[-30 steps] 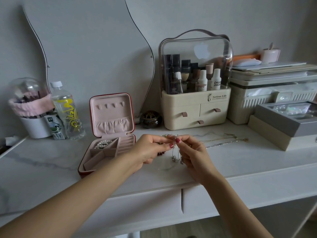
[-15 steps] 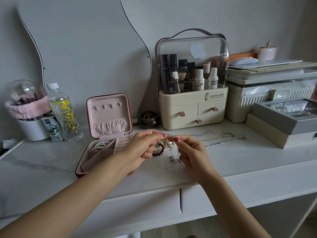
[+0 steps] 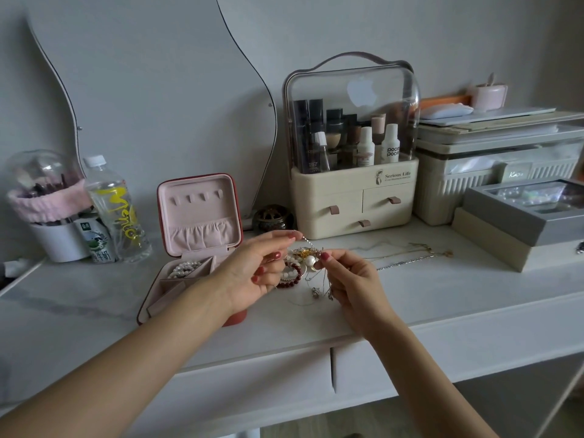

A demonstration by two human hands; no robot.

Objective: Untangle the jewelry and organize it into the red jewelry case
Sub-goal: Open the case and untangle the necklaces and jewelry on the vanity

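Observation:
The red jewelry case stands open on the white desk, pink inside, with a pearl strand in its back-left compartment. Just right of it, a tangled jewelry clump with a large pearl, gold bits and thin silver chains hangs between my hands. My left hand pinches a thin chain end above the clump. My right hand pinches the clump at its right side. A dark red bead bracelet lies under the clump. Loose gold and silver chains lie on the desk to the right.
A cream cosmetics organiser with a clear lid stands behind the hands. Grey and beige boxes sit at the right. A water bottle, a milk carton and a domed brush holder stand at the left. A wavy mirror leans on the wall.
My left hand has lifted and pulled a chain end up and left from the clump. My hands are now a little further apart, showing the large pearl and red bracelet.

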